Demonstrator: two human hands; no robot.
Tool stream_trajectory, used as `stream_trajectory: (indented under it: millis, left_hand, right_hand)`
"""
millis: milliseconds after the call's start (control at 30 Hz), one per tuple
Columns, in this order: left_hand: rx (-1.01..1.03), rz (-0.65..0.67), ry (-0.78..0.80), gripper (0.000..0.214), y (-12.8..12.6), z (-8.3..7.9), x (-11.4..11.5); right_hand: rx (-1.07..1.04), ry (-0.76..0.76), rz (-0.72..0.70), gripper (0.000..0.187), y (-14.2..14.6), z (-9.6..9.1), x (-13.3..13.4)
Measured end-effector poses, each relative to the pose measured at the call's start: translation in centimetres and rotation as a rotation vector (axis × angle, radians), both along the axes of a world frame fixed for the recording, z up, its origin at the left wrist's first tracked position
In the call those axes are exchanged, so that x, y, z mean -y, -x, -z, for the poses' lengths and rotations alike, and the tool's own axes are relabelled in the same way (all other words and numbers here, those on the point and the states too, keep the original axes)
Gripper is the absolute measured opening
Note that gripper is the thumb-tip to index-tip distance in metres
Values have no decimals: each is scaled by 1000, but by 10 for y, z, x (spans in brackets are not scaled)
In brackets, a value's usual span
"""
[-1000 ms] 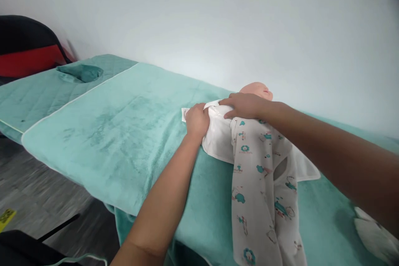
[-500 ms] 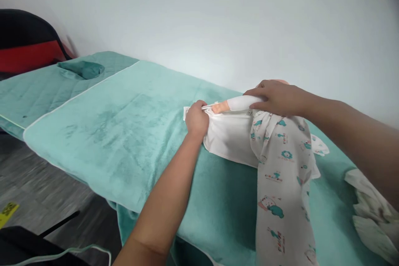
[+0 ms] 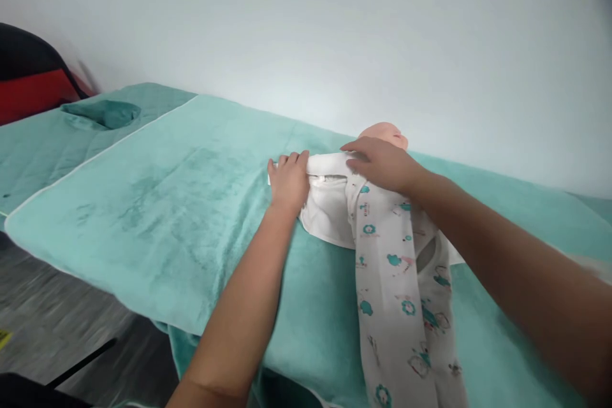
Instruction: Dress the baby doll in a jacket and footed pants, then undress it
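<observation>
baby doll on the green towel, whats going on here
A person is working on a baby doll that lies on a teal towel spread over a padded table. Their left hand grips the end of a white garment on the doll's arm side. Their right hand lies flat across the doll's upper chest. A printed sleepsuit trails from under that hand toward the table's near edge.

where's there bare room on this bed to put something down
The widest bare patch is the teal towel left of the left hand, out to its white-piped edge. A narrow strip runs between the doll and the wall. Crowded around the right hand: white cloth, printed sleepsuit hanging off the edge.
</observation>
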State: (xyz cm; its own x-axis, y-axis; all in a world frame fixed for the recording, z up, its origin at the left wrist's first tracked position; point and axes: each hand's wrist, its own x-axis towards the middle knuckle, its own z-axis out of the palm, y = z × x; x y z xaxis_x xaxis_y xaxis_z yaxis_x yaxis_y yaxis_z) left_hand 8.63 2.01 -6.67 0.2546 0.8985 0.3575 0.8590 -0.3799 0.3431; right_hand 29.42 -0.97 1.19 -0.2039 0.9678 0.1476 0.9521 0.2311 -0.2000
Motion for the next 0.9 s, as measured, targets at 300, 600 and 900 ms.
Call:
stream_trajectory:
  millis: [300, 600, 900]
  left_hand:
    - [-66, -56, -4, 51, -9, 9, -4]
    - [6, 211, -178, 63, -41, -33, 33]
    - [-321, 551, 90, 35, -203, -92, 48]
  right_hand:
    - [-288, -370, 428, 43, -114, 86, 74]
    - [-279, -422, 400, 46, -124, 97, 63]
    - [-284, -461, 538, 42, -135, 93, 68]
